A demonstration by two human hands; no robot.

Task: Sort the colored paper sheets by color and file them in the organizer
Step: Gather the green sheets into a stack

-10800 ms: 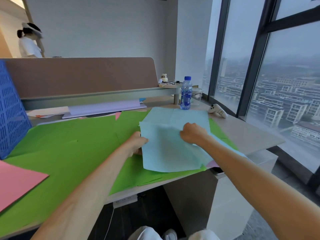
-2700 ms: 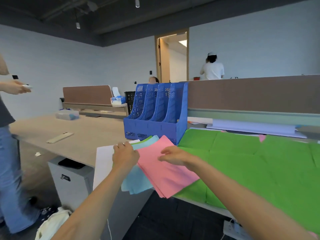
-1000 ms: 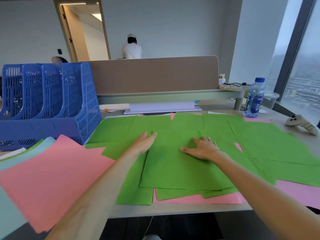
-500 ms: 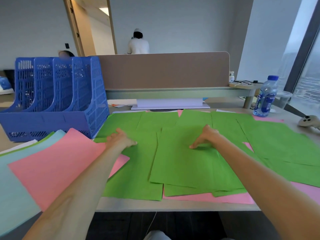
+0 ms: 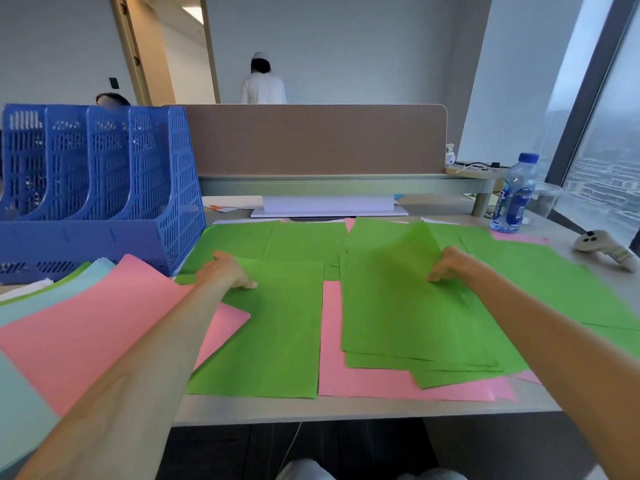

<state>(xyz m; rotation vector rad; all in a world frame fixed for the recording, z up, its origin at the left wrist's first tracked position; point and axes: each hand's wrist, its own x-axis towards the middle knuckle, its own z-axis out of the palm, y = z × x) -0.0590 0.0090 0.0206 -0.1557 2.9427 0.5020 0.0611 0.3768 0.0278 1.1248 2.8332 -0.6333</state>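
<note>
Green paper sheets (image 5: 540, 282) cover the middle and right of the desk, with pink sheets (image 5: 367, 382) showing beneath them. My left hand (image 5: 227, 270) presses down on one green sheet (image 5: 270, 334) near its top left corner. My right hand (image 5: 450, 266) pinches a small stack of green sheets (image 5: 398, 306), and the top sheet's far corner curls up. A sorted pile with a pink sheet (image 5: 97, 327) on top lies at the left over light blue paper (image 5: 20, 410). The blue organizer (image 5: 104, 188) stands at the back left.
A water bottle (image 5: 514, 194) and a white controller (image 5: 606, 249) sit at the right near the window. A flat white stack (image 5: 329, 206) lies under the brown divider (image 5: 311, 140). A person in white (image 5: 263, 81) stands beyond it.
My hands have spread apart: the left slid one green sheet leftward, uncovering pink paper in the gap. My right hand now lifts the far corner of its green stack.
</note>
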